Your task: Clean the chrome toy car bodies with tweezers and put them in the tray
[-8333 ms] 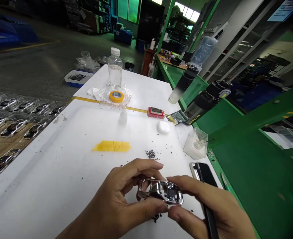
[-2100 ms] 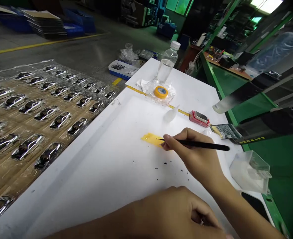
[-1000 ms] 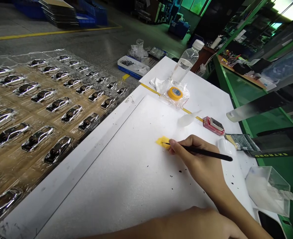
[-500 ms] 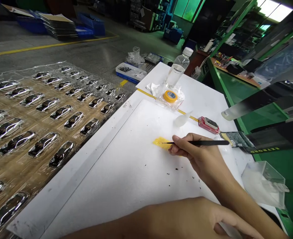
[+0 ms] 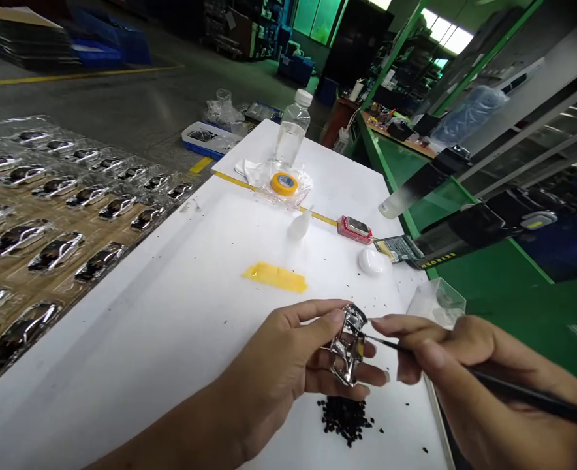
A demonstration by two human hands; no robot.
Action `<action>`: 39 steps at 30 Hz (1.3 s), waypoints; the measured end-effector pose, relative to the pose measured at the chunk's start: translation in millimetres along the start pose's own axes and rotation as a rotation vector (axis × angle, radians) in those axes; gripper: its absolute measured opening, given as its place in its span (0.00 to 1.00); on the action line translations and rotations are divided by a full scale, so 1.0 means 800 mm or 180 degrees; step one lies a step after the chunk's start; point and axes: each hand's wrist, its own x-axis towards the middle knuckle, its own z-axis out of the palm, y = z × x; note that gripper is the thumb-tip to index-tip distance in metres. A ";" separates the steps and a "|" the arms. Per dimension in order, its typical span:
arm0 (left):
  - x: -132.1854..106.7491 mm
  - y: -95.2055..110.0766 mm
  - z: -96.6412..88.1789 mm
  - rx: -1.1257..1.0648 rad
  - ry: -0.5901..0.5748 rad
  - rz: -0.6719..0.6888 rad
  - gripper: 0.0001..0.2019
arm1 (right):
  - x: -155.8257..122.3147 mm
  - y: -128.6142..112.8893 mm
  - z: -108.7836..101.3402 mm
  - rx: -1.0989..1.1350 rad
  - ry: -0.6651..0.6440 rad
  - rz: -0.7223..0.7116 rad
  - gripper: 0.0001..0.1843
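Head view: the left hand (image 5: 288, 365) pinches a chrome car-shaped shell (image 5: 348, 344), thumb on its upper end and fingertips under its lower end. The shell stands nearly on end above the white worktop (image 5: 161, 326), just over a small heap of black granules (image 5: 344, 415). The right hand (image 5: 469, 382) is closed round a thin black pointed tool (image 5: 514, 390), held like a pen. Its fine tip reaches left to the shell's upper right edge, between the two hands. Whether the tip carries anything is too small to tell.

The left fingers hide the shell's far side. The tool's rear end runs out of the right edge of the picture, and the right wrist is cut off at the bottom.

Farther up the worktop lies a strip of yellow tape (image 5: 275, 277). Beyond it are a small white dropper bottle (image 5: 300, 225), a red device (image 5: 354, 228) and a white case (image 5: 371, 260). A roll of yellow tape (image 5: 284, 184) sits in front of a clear water bottle (image 5: 292, 134). A clear plastic box (image 5: 438, 301) stands near the right hand. To the left, blister trays (image 5: 53, 251) hold rows of similar chrome shells, blurred towards the edge.
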 end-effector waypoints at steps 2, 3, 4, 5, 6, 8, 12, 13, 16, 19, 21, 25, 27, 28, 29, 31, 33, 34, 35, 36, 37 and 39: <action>0.000 0.002 0.000 -0.0004 -0.0018 -0.0047 0.17 | -0.009 0.003 0.004 0.0035 0.0003 0.0071 0.16; 0.001 0.002 0.000 0.0014 -0.0019 -0.0075 0.17 | -0.012 0.004 0.006 0.0039 0.0013 0.0099 0.16; 0.001 0.001 -0.001 0.0039 -0.0011 -0.0108 0.17 | -0.014 0.004 0.008 0.0045 0.0033 0.0122 0.16; 0.001 0.001 -0.001 0.0065 -0.0001 -0.0147 0.16 | -0.017 0.005 0.010 0.0057 0.0058 0.0146 0.15; 0.002 0.000 -0.002 0.0089 0.0013 -0.0171 0.16 | -0.020 0.006 0.012 0.0074 0.0085 0.0172 0.14; 0.003 -0.001 -0.002 0.0118 0.0047 -0.0196 0.15 | -0.027 0.009 0.014 0.0124 0.0144 0.0212 0.11; 0.004 -0.001 -0.002 0.0151 0.0109 -0.0244 0.16 | -0.039 0.012 0.015 0.0154 0.0178 0.0187 0.07; 0.003 0.000 -0.001 0.0138 0.0113 -0.0263 0.16 | -0.040 0.012 0.015 0.0132 0.0155 0.0204 0.07; 0.003 0.001 0.000 0.0075 0.0070 -0.0260 0.15 | -0.040 0.010 0.015 0.0084 0.0134 0.0243 0.08; 0.004 0.000 0.000 0.0102 0.0036 -0.0223 0.13 | -0.040 0.009 0.018 0.0090 0.0196 0.0250 0.08; 0.004 -0.001 0.000 0.0121 0.0024 -0.0204 0.11 | -0.041 0.009 0.020 0.0094 0.0242 0.0303 0.08; 0.005 -0.001 0.000 0.0170 -0.0020 -0.0183 0.10 | -0.043 0.007 0.021 0.0194 0.0216 0.0414 0.08; 0.004 -0.001 -0.001 0.0208 -0.0008 -0.0181 0.11 | -0.044 0.006 0.021 0.0242 0.0215 0.0455 0.08; 0.004 0.000 -0.001 0.0225 0.0000 -0.0182 0.11 | -0.044 0.006 0.020 0.0244 0.0221 0.0461 0.08; 0.004 0.000 -0.001 0.0249 -0.0001 -0.0185 0.11 | -0.044 0.006 0.020 0.0232 0.0230 0.0469 0.08; 0.003 0.001 -0.001 0.0280 0.0003 -0.0187 0.11 | -0.044 0.006 0.021 0.0210 0.0257 0.0492 0.08; 0.003 0.001 -0.001 0.0295 0.0022 -0.0185 0.11 | -0.044 0.007 0.023 0.0217 0.0280 0.0530 0.09; 0.003 0.001 0.000 0.0303 0.0026 -0.0184 0.11 | -0.043 0.007 0.024 0.0228 0.0296 0.0545 0.09; 0.003 0.000 0.000 0.0309 0.0038 -0.0181 0.11 | -0.043 0.007 0.025 0.0238 0.0317 0.0554 0.10; 0.003 0.000 0.000 0.0312 0.0047 -0.0184 0.11 | -0.042 0.007 0.025 0.0240 0.0327 0.0567 0.10; 0.003 0.000 0.000 0.0316 0.0055 -0.0188 0.11 | -0.042 0.008 0.026 0.0236 0.0326 0.0552 0.10; 0.002 -0.001 0.000 0.0331 0.0084 -0.0201 0.11 | -0.042 0.008 0.025 0.0182 0.0309 0.0531 0.09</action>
